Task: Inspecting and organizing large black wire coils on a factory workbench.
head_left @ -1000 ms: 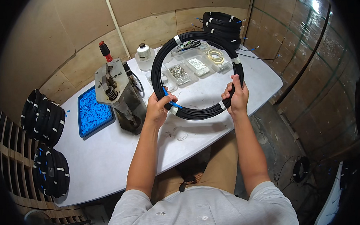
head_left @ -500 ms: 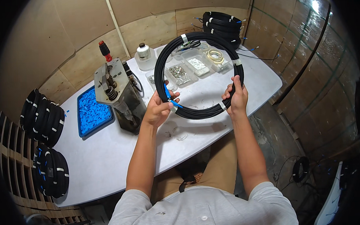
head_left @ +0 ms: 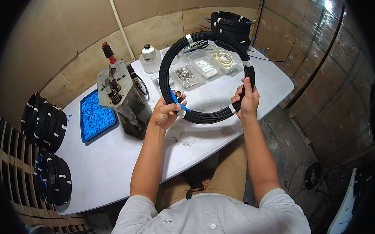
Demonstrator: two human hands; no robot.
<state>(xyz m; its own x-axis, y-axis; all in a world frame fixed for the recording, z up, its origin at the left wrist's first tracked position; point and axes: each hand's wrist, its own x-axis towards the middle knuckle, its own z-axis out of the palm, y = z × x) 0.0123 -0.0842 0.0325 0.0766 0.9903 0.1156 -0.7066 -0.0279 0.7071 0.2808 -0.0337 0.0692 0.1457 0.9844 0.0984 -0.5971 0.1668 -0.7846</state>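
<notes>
Both hands hold up a coil of black cable (head_left: 164, 72) above the table, its ring facing me. White bands wrap the coil at several places. My left hand (head_left: 166, 111) grips its lower left part, the thumb lying over the cable beside two blue connectors (head_left: 183, 107) and a white band. My right hand (head_left: 247, 99) is wrapped round the coil's right side, thumb pointing up along it. Through the ring show clear trays of small metal parts (head_left: 187, 77) and white pieces (head_left: 207, 67).
A metal press (head_left: 119, 92) with a red-and-black handle stands on the white table (head_left: 102, 169). Beside it lies a blue tray (head_left: 89, 140) of small blue pieces. Further cable coils are stacked at the left (head_left: 53, 179) and back right (head_left: 229, 27). A white bottle (head_left: 149, 53) stands behind.
The coil has shifted slightly left and up on its left side. My left thumb has moved over the ends of the blue connectors. My right hand keeps its grip.
</notes>
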